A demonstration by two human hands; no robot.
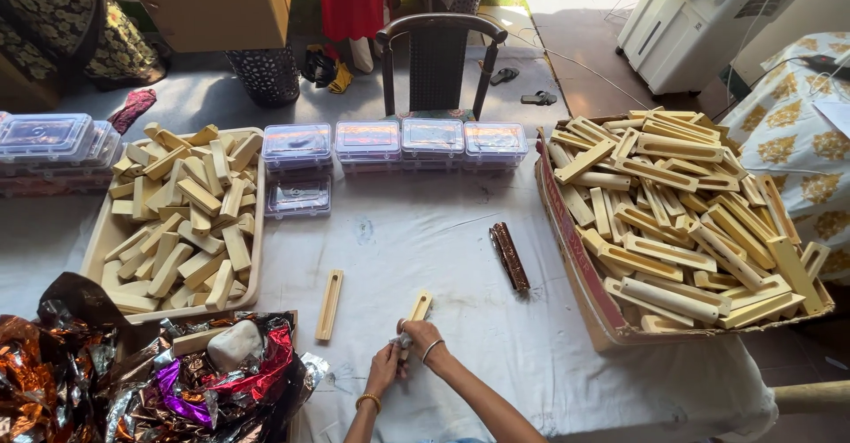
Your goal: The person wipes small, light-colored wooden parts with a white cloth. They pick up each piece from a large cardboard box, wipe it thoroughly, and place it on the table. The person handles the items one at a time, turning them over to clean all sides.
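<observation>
Pale slotted wooden strip (418, 307), tilted, near end gripped in both hands over white cloth

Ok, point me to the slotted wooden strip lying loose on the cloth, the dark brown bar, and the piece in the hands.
Slotted wooden strip (329, 305): head view, middle of its length.
Dark brown bar (510, 255): head view, centre of its top face.
Wooden piece (419, 305): head view, upper end above the right hand (421, 336).

Both forearms reach up from the bottom edge of the frame, just right of centre. The left hand (385, 368) and right hand (421, 337) meet, fingers curled closed, each wrist bangled.
</observation>
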